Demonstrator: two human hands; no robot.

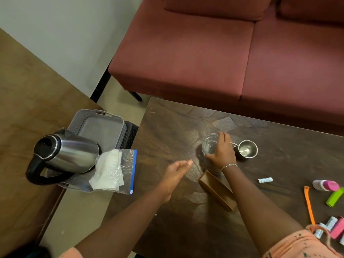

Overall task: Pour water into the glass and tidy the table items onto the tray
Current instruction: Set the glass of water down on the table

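A clear glass (209, 144) holding water stands on the dark wooden table (167, 131). My right hand (222, 150) wraps around its right side. My left hand (177, 169) hovers open above the table, left of the glass, holding nothing. A grey plastic tray (104, 127) sits left of the table on a dark stool. In it lie a steel electric kettle (65, 155) on its side and a clear zip bag (116, 171) with white tissue, which overhangs the tray's near right corner.
A small steel mug (247, 148) stands right of the glass. A narrow wooden box (216, 189) lies under my right forearm. A small tube (265, 180), a pink-capped bottle (324, 185), a green clip (335, 197), an orange strap (310, 205) and several small items lie at the right. A red sofa (223, 53) lies behind.
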